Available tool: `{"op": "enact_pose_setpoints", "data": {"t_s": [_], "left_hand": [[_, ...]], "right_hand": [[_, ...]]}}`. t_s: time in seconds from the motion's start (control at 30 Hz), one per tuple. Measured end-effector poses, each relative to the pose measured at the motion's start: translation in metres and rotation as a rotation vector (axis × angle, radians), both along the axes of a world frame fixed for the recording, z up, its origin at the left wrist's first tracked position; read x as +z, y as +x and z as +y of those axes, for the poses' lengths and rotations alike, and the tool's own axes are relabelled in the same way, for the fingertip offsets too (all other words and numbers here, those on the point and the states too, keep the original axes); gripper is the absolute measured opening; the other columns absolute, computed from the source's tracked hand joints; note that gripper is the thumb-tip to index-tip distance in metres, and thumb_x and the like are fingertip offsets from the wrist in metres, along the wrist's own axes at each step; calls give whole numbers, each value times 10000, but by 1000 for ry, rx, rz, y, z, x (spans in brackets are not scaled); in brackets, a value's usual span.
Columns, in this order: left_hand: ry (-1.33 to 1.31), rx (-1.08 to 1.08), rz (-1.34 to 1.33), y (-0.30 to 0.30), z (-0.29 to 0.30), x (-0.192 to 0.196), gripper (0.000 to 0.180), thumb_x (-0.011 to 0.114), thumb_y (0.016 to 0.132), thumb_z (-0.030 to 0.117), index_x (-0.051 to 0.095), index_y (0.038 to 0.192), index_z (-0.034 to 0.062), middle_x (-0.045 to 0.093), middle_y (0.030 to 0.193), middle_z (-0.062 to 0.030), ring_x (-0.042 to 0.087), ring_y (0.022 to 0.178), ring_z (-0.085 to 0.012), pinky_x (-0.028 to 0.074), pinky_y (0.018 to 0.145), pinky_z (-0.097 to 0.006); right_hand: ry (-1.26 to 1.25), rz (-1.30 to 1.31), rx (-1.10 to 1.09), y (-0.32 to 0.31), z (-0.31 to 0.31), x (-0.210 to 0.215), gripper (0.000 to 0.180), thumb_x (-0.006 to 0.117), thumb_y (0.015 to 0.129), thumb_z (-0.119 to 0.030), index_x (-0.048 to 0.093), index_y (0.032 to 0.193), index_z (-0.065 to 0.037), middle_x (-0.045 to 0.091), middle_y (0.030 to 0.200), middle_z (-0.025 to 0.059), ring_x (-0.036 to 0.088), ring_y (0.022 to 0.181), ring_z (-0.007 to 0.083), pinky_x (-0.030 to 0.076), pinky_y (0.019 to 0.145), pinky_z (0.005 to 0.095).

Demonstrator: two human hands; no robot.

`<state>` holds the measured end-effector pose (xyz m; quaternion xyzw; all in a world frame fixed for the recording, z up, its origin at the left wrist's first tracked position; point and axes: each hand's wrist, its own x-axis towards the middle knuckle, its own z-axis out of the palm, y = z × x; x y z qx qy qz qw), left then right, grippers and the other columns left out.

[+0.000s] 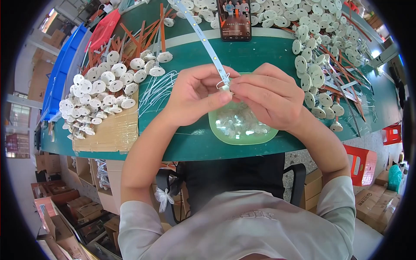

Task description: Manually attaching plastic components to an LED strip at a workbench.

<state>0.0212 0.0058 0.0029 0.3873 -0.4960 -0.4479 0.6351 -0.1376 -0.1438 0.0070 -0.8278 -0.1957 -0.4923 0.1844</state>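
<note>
Both my hands meet over the near middle of the green table, at the lower end of a narrow LED strip (203,38). My left hand (195,91) is closed on that end, its thumb pressing from below. A thin white wire (220,83) loops out beside the fingertips. My right hand (271,93) pinches at the same spot; its fingertips hide just what they grip, perhaps the wire or a small white piece. Beneath the hands stands a pale green translucent bowl (242,141) holding many small clear pieces. Loose white wires (157,93) lie left of my left hand.
White round end caps with strips (99,84) are heaped on cardboard (115,134) at the left. More caps (314,73) pile up at the right and far side. A phone (235,26) stands at the back. A blue tray (65,65) and red basket (106,28) edge the left.
</note>
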Motion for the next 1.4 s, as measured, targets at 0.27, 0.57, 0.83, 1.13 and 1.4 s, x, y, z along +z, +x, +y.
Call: {"op": "enact_pose_setpoints", "data": {"t_s": [0.27,0.57,0.83,1.13,1.4], "left_hand": [[-34,37,-83,2,0,0,403,689,887,-40,577,1274,-64,693,1148,-174,691,1052,-258,567,964,-426],[-27,26,40,0,-2,-4,402,729,877,-10,593,1251,-64,700,1131,-173,696,1031,-252,581,946,-425],[-18,382,-71,3,-4,-1,400,787,824,-21,622,1188,-41,732,1033,-119,696,955,-157,573,832,-298],[1,425,-174,0,-3,-1,415,828,787,-5,638,1155,-37,731,1025,-103,687,912,-123,560,778,-270],[23,420,-164,-1,-3,0,427,837,787,21,638,1160,-38,733,1008,-106,687,910,-124,558,779,-267]], "right_hand": [[22,-41,21,2,0,-2,294,708,719,100,720,1004,29,727,996,130,653,741,256,529,606,302],[84,-14,-10,3,0,-2,276,708,743,101,714,1008,22,724,982,137,655,741,259,532,619,305],[60,105,-130,-6,-11,4,135,629,712,1,656,843,-1,648,785,113,587,620,259,474,546,350],[-71,270,-142,-3,-1,-7,152,631,559,-91,483,588,-75,429,554,62,456,504,258,376,435,380],[0,294,-81,-2,0,-9,172,669,613,-56,518,693,-64,463,593,71,466,511,273,373,447,376]]}}
